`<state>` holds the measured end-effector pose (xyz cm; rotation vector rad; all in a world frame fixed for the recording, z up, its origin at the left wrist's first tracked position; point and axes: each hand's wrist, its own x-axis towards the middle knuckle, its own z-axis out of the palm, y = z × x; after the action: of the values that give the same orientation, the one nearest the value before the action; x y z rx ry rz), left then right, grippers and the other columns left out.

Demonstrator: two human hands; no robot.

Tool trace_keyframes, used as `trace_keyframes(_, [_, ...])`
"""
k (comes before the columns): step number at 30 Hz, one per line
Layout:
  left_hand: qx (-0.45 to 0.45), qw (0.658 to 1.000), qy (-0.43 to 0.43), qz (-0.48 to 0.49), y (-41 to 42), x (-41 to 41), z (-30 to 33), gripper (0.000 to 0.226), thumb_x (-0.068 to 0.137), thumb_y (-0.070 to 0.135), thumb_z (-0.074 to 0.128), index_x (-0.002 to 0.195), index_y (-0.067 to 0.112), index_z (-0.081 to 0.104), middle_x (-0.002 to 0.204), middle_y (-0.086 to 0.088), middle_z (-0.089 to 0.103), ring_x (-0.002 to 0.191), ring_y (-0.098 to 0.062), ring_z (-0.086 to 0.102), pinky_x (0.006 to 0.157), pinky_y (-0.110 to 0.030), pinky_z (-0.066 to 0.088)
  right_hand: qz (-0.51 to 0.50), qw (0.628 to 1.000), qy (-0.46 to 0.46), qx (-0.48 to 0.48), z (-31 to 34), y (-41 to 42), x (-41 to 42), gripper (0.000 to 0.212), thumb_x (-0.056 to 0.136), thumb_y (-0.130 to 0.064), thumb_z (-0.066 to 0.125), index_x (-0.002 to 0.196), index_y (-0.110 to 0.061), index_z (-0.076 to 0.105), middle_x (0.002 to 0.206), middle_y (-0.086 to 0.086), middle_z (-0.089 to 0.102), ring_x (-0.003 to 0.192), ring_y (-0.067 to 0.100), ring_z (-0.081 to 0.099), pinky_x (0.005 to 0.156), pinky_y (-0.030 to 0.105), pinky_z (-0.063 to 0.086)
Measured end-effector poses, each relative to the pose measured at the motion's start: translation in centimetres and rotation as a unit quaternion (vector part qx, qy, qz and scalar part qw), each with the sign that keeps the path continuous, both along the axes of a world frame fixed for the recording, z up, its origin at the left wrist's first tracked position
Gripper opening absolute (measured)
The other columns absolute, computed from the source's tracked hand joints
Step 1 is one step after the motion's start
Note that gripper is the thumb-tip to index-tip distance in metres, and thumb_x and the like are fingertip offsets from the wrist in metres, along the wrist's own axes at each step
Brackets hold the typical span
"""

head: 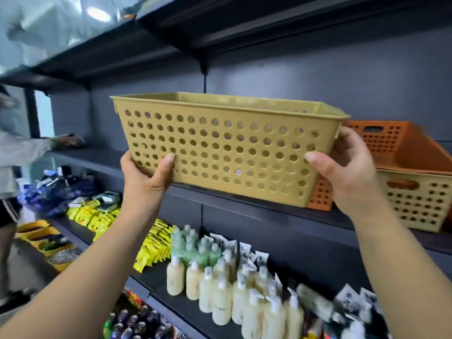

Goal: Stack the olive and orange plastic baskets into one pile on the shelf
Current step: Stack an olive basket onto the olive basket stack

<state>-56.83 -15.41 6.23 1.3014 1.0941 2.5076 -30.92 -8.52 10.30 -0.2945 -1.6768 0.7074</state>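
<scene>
Fingers (pixel 168 159) of both hands clasp the olive basket's (pixel 220 145) ends.

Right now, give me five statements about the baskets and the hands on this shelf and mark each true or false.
1. Both hands hold the olive basket. True: the left hand and the right hand grip its two ends.
2. The held basket is full of bottles. False: nothing shows inside it.
3. An orange basket sits nested in a cream basket on the shelf. True.
4. The orange basket lies to the left of the held one. False: it lies to the right.
5. Pale bottles stand on a lower shelf. True.
</scene>
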Motion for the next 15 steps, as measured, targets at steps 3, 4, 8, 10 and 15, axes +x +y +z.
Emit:
trace_keyframes(3, [-0.016, 0.999, 0.031, -0.006, 3.5, -2.8, 0.7, 0.064, 0.077, 0.034, 0.067, 0.123, 0.014, 0.03, 0.111, 0.008, 0.052, 0.101, -0.009, 0.056, 0.073, -0.022, 0.056, -0.018, 1.0, 0.024, 0.009, 0.3, 2.7, -2.5, 0.074, 0.033, -0.068, 0.077, 0.093, -0.033, 0.052, 0.11, -0.002, 0.058, 0.114, 0.026, 0.054, 0.098, 0.053, 0.043])
trace_keyframes(4, [-0.023, 0.999, 0.04, -0.018, 4.9, -3.7, 1.1, 0.059, 0.077, 0.034, 0.063, 0.123, 0.016, 0.031, 0.111, 0.009, 0.052, 0.102, -0.01, 0.056, 0.073, -0.023, 0.056, -0.028, 0.999, 0.033, 0.012, 0.4, 3.7, -3.3, 0.074, 0.032, -0.068, 0.078, 0.093, -0.033, 0.051, 0.108, -0.004, 0.057, 0.112, 0.024, 0.055, 0.097, 0.052, 0.044])
trace_keyframes(8, [-0.077, 0.992, 0.092, 0.028, 10.9, -7.5, 3.1, 0.07, 0.076, 0.043, 0.064, 0.134, 0.025, 0.029, 0.129, 0.002, 0.043, 0.122, -0.016, 0.043, 0.096, -0.048, 0.045, -0.119, 0.992, 0.038, 0.03, 1.4, 7.0, -6.4, 0.075, 0.031, -0.069, 0.076, 0.093, -0.036, 0.048, 0.107, -0.011, 0.057, 0.108, 0.017, 0.057, 0.095, 0.035, 0.048])
trace_keyframes(10, [-0.111, 0.989, 0.093, 0.035, 13.6, -9.2, 3.6, 0.079, 0.075, 0.042, 0.062, 0.14, 0.022, 0.022, 0.14, -0.006, 0.034, 0.127, -0.022, 0.038, 0.101, -0.051, 0.04, -0.161, 0.986, 0.035, 0.035, 2.0, 8.4, -7.9, 0.077, 0.029, -0.071, 0.074, 0.093, -0.039, 0.047, 0.119, -0.005, 0.058, 0.112, 0.015, 0.056, 0.095, 0.031, 0.049])
trace_keyframes(15, [-0.187, 0.932, 0.308, 0.042, 18.9, -11.7, 2.4, 0.06, 0.077, 0.038, 0.06, 0.13, 0.013, 0.045, 0.133, -0.009, 0.05, 0.122, -0.017, 0.045, 0.098, -0.024, 0.032, -0.265, 0.964, 0.026, 0.02, 2.9, 11.0, -12.4, 0.084, 0.029, -0.077, 0.071, 0.101, -0.041, 0.045, 0.147, 0.003, 0.037, 0.132, 0.019, 0.04, 0.107, 0.045, 0.036])
